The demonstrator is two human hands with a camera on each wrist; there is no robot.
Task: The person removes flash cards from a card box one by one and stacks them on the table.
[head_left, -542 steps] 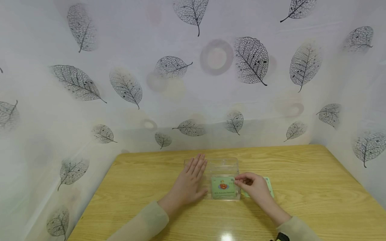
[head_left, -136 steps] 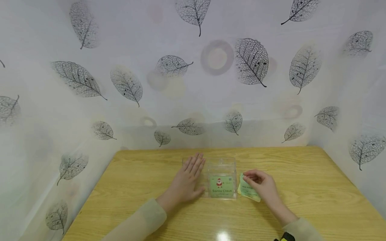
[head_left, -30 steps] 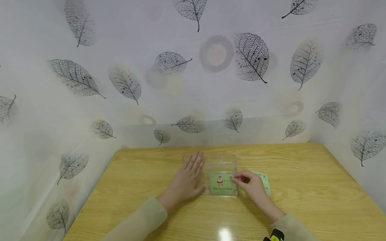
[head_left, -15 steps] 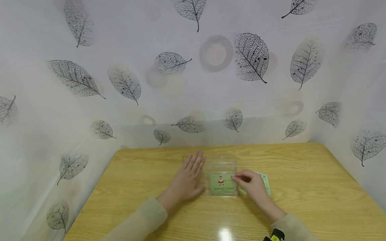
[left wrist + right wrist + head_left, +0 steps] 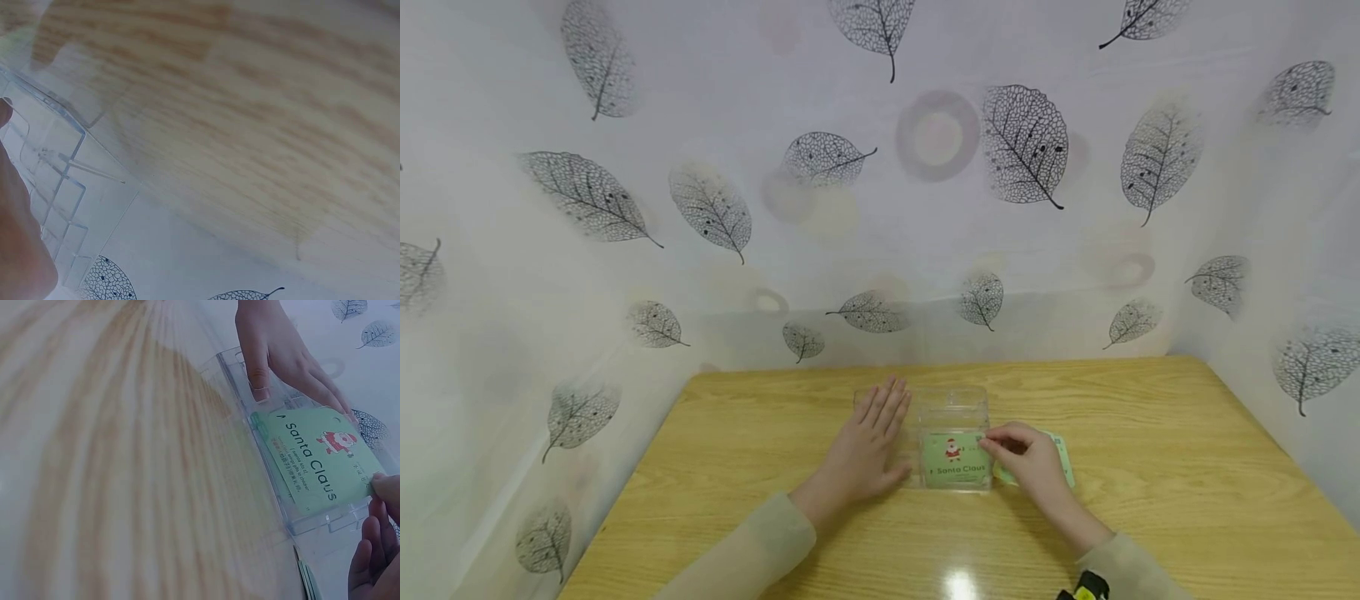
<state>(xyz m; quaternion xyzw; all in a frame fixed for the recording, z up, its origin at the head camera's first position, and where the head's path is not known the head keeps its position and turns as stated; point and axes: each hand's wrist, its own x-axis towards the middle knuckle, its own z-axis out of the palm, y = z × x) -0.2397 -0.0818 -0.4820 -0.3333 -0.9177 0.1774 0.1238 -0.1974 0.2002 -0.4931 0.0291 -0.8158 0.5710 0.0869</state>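
A green card printed "Santa Claus" lies over the right compartment of a clear plastic box. My right hand pinches its upper right corner between thumb and fingertip. In the right wrist view the Santa Claus card sits slightly askew over at least one more card in the compartment. My left hand rests with straight fingers on the box's left part. The left wrist view shows only part of that hand beside the box's clear dividers.
More green cards lie on the wooden table to the right of the box, partly behind my right hand. A leaf-patterned white sheet hangs behind the table. A dark watch is on my right wrist.
Eighteen seconds ago a Mid-Autumn Festival card showed in the compartment; now Santa Claus does. My right hand came back from the side cards, and the Santa Claus card has slid slightly right, tilting.
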